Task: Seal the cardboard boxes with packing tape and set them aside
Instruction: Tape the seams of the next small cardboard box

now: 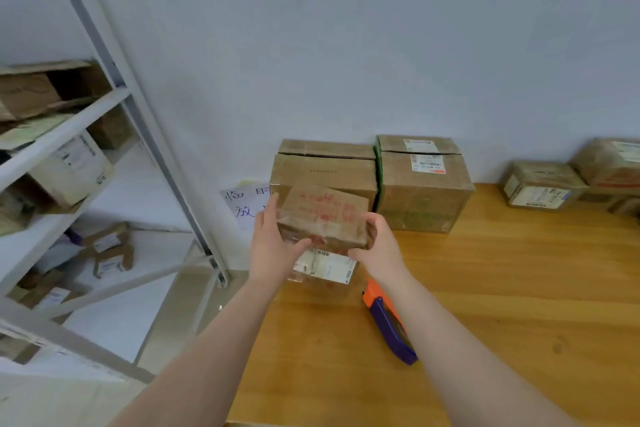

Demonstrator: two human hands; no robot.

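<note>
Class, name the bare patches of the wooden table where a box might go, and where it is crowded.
Widest bare patch: wooden table right of the orange-and-purple tool, in front of the large cardboard boxes and small labelled boxes. Another: near edge, left of the tool. Crowded: back wall, and around the white-labelled cardboard box.

Only two forearms show, bare from the lower edge of the view up to the wrists; the left hand (pixel 273 246) and right hand (pixel 378 248) are likewise bare; finer detail is blurred.
</note>
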